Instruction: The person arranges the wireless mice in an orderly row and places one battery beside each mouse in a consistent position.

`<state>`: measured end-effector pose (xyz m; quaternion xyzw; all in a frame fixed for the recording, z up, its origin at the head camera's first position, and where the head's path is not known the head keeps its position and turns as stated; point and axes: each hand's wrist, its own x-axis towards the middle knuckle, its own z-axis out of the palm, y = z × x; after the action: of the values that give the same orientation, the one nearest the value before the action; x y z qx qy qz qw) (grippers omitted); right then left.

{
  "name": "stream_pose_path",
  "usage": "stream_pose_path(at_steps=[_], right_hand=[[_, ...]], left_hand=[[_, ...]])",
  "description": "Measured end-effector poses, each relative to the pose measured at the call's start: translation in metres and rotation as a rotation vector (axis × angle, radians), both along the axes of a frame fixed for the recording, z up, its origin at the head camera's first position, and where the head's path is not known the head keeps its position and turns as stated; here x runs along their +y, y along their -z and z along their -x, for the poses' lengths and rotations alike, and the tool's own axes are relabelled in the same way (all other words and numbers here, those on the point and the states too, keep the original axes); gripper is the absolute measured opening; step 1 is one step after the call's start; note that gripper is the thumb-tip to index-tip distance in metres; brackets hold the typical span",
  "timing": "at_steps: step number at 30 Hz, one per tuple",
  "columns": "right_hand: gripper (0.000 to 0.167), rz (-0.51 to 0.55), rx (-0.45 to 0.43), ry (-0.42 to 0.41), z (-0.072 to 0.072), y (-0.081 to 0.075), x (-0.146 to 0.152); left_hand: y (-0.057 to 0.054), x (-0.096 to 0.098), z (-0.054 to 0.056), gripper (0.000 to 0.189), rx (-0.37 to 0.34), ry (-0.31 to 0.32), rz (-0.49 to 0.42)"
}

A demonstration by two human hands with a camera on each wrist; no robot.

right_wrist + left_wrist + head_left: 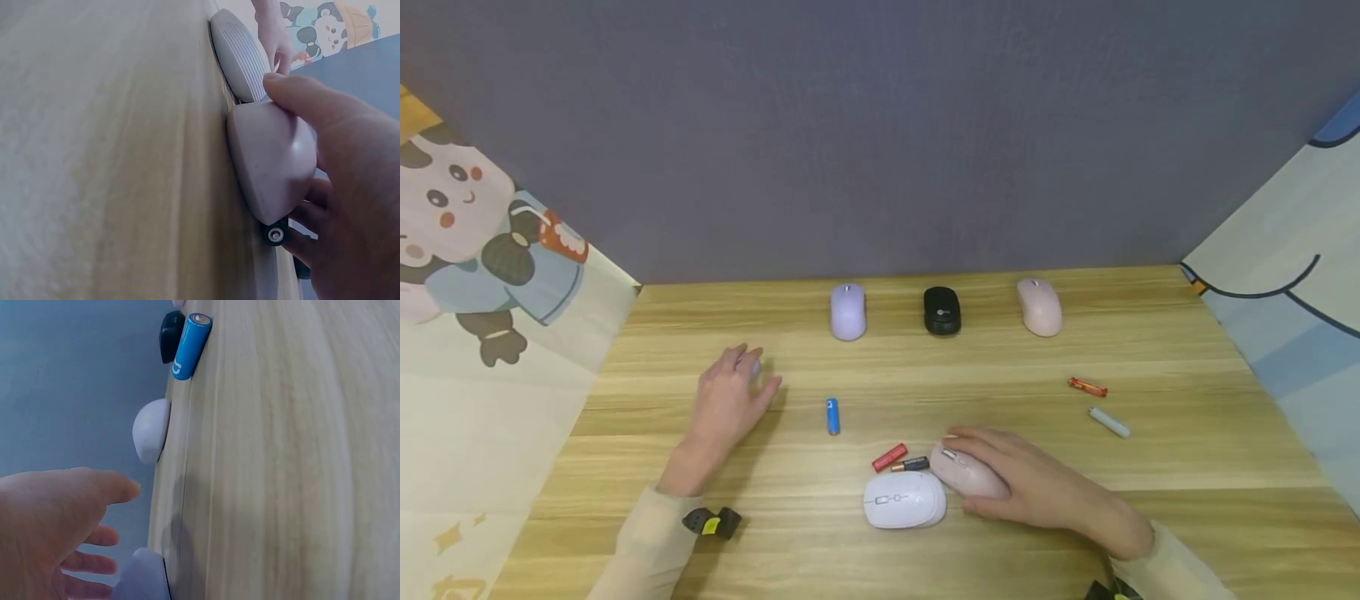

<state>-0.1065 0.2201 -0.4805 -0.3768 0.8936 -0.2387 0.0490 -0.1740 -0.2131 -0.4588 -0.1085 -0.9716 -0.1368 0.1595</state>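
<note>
Currently, six mice are sitting on the table [797,542]. The right hand [1026,482] is gripping one, the front pink mouse [966,477], between thumb and fingers, beside the white mouse [901,502]. The left hand [722,404] is reaching, thumb wide of its fingers, to the half-hidden lilac mouse [145,578]; whether they are touching, I cannot tell. Three are standing behind: purple mouse [848,313], black mouse [942,312], rear pink mouse [1041,308]. Five batteries are lying about: blue [832,417], red [889,457], black [914,464], orange-red [1087,387], pale grey [1108,422].
</note>
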Motion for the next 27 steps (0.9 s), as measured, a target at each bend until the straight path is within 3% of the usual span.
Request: stream_pose_path(at_steps=[6, 12, 16, 27], right_hand=[[0.065, -0.007, 0.046, -0.015, 0.0, -0.001, 0.001], [0.069, -0.011, 0.177, -0.033, 0.001, -0.002, -0.003], [0.071, -0.02, 0.238, -0.032, 0.001, -0.002, -0.005], [0.071, -0.041, 0.244, -0.022, -0.002, -0.004, -0.006]], left_hand=[[0.0, -0.004, -0.001, 0.05, -0.008, -0.016, 0.015], [0.0, -0.008, -0.002, 0.038, -0.055, -0.028, 0.093], [0.001, -0.009, -0.001, 0.034, -0.04, -0.018, 0.115], [0.006, -0.013, 0.002, 0.034, -0.018, -0.026, 0.155]])
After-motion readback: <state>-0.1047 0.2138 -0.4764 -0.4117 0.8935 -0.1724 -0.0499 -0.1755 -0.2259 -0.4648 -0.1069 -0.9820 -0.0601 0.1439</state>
